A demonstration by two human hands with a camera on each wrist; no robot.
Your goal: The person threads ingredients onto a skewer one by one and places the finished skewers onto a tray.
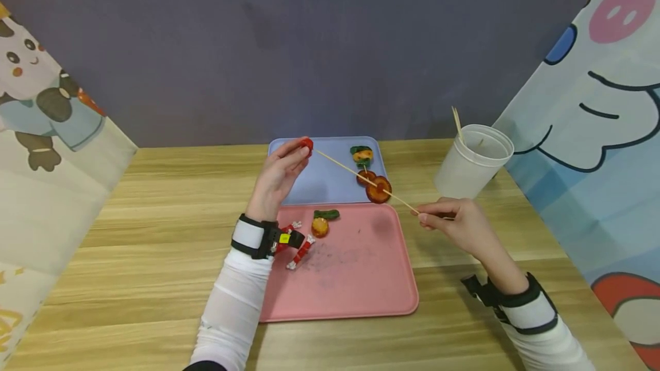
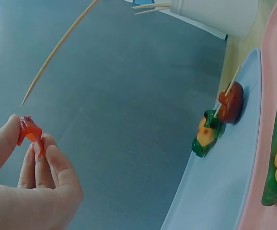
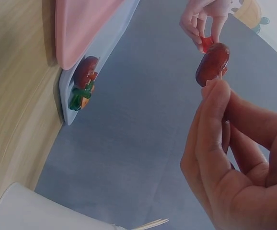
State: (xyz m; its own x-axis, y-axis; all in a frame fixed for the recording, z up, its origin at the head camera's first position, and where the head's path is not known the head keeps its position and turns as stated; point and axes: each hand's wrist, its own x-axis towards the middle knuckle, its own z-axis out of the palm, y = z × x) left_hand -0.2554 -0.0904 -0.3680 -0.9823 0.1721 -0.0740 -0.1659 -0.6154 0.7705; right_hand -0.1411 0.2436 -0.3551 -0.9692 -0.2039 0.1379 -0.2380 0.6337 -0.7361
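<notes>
My left hand (image 1: 274, 181) pinches a small glossy red curled piece (image 2: 30, 129) between thumb and fingertips, above the blue tray. My right hand (image 1: 459, 223) pinches a thin wooden skewer (image 1: 337, 164) near its end, to the right of the trays. A round reddish-brown slice (image 3: 213, 64) is threaded on this skewer, close to the right fingertips. The skewer's bare tip points at the red piece, a small gap apart in the left wrist view. Lying on the blue tray (image 1: 314, 182) is another skewer bearing a green-and-orange piece (image 1: 362, 155) and a brown slice (image 1: 365, 177).
Nearer the body, a pink tray (image 1: 356, 285) holds a green piece (image 1: 326, 214), a yellow round piece (image 1: 320, 227) and red-and-white pieces (image 1: 301, 253), partly behind the left wrist. A white tub (image 1: 466, 170) with several skewers (image 1: 458, 122) stands at the back right, near the grey wall (image 1: 319, 44).
</notes>
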